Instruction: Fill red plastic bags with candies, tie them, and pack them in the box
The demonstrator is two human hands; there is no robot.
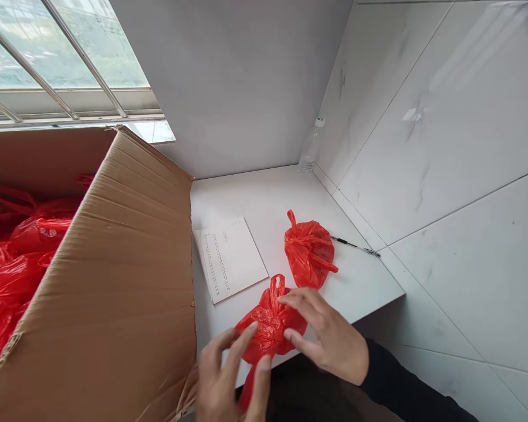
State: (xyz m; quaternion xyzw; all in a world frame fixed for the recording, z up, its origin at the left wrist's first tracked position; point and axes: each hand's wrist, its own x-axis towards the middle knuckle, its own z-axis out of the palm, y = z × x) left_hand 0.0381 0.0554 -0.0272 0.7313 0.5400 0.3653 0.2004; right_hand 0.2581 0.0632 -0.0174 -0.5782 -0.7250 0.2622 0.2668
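Observation:
A red plastic bag [270,328] with a looped handle at its top lies at the front edge of the white table. My left hand [229,369] is over its near left side, fingers apart. On its right side is my right hand [323,334], thumb and fingers spread; whether the fingertips touch the plastic I cannot tell. Another red plastic bag [308,252], bunched up with its handles sticking out, sits just behind. Part of the nearer bag hangs down past my left thumb.
On the left stands a large cardboard box [127,264] holding several red bags [22,264]. A printed booklet [233,258] lies on the white table [246,193]. Farther right are a pen [356,244] and, in the corner, a clear bottle [309,149]. Tiled wall borders the right side.

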